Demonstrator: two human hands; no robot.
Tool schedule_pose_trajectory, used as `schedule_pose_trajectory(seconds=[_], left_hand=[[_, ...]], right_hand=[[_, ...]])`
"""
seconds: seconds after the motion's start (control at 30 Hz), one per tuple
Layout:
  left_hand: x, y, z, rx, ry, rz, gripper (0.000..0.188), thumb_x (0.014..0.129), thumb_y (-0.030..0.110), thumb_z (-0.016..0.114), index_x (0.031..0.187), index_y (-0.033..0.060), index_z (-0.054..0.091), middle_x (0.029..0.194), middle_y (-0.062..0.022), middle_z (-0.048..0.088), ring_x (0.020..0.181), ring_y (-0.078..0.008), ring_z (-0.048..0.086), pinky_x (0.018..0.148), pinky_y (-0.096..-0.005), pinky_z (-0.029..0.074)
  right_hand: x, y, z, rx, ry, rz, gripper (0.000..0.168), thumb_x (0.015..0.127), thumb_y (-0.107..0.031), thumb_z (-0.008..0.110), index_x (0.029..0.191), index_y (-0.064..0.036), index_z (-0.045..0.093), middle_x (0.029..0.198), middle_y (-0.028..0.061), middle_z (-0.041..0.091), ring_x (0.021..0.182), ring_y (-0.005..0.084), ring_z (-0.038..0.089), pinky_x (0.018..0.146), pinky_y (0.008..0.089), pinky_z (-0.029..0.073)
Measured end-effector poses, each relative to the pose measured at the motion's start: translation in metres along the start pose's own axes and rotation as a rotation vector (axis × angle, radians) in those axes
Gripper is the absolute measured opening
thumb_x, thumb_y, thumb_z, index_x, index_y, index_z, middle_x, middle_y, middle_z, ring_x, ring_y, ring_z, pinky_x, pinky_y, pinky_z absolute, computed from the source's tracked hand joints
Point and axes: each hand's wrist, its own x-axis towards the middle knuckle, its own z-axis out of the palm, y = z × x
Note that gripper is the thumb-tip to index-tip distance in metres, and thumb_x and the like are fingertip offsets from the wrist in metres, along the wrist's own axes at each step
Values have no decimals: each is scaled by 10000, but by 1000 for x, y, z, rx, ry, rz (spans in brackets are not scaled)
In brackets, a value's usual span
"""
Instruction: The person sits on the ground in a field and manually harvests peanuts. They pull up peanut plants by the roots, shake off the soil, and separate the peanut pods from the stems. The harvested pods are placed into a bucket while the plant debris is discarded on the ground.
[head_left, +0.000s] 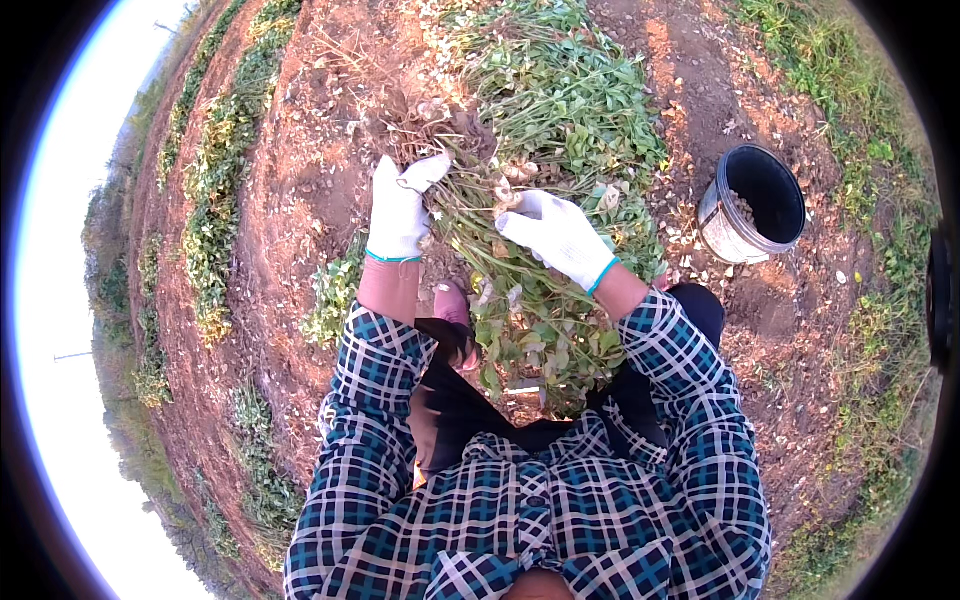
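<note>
My left hand, in a white knitted glove with a teal cuff edge, grips a bunch of peanut plants near the root end. The stems run from it down towards my lap, with the leaves hanging between my knees. Dry, soil-covered roots stick out beyond the left fingers. My right hand, gloved alike, has thumb and forefinger closed at a few pale peanut pods on the stems. Its other fingers are partly hidden behind the palm.
A dark bucket with pods in it stands at my right. A heap of pulled green plants lies ahead. Leafy crop rows run along the left over leaf-littered soil, with grass at the right edge.
</note>
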Motion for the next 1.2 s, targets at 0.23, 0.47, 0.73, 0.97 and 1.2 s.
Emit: schedule_pose_trajectory(seconds=[0.23, 0.47, 0.73, 0.97, 1.2], left_hand=[[7, -12, 16, 97, 90, 175, 421, 742, -9, 712, 1128, -33, 545, 978, -114, 665, 847, -179, 640, 787, -314, 522], [12, -15, 29, 723, 313, 372, 452, 682, 165, 777, 1057, -7, 592, 869, -142, 696, 782, -202, 678, 728, -311, 525], [26, -32, 2, 485, 161, 325, 439, 677, 113, 757, 1064, -14, 596, 910, -131, 694, 834, -210, 664, 772, -325, 514], [13, -12, -33, -17, -78, 164, 358, 771, 32, 700, 1101, 4, 563, 935, -90, 674, 810, -186, 661, 739, -309, 538], [23, -26, -71, -533, -144, 32, 429, 713, 170, 650, 1068, -60, 577, 915, -165, 659, 764, -299, 661, 694, -411, 582]], right_hand=[[2, -2, 8, -188, 224, -371, 311, 811, -339, 668, 940, -58, 637, 792, 141, 609, 716, 298, 616, 634, 362, 472], [-23, -7, 24, -410, 316, -1013, 311, 732, -225, 747, 1003, -103, 657, 744, 33, 618, 595, 213, 611, 518, 317, 473], [-39, -18, -8, 595, -22, -508, 286, 936, -293, 584, 1028, -22, 596, 773, 52, 622, 582, 130, 575, 517, 240, 455], [8, 20, -56, 1449, -10, -202, 380, 962, -376, 491, 871, -35, 631, 964, 161, 647, 797, 206, 630, 625, 313, 532], [6, 24, -19, 1305, -212, -108, 260, 945, -236, 539, 1105, -38, 594, 967, 105, 656, 648, 89, 562, 528, 226, 463]])
